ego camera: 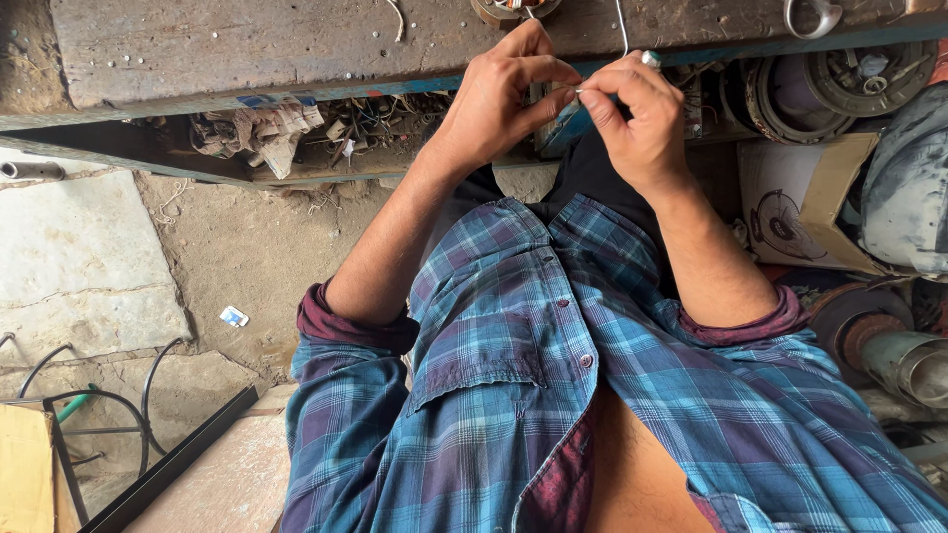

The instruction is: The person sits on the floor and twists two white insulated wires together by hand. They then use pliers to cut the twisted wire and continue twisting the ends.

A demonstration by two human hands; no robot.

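My left hand [499, 99] and my right hand [637, 114] meet at the edge of a worn wooden workbench [247, 49]. Both pinch a thin white wire [622, 30] between thumb and fingertips; the wire runs up from my right hand past the top edge of the frame. A ring shows on a finger of my right hand. A round wound motor part [509, 8] lies on the bench just above my left hand, mostly cut off by the frame. My blue plaid shirt [533, 375] fills the lower middle.
Under the bench a shelf holds rags [257, 128] and tangled wires. Round motor housings [820, 84], a cardboard box [810, 197] and metal cylinders [899, 345] crowd the right. A metal ring [812, 15] lies on the bench. Stone floor [89, 257] and black cables [109, 395] lie left.
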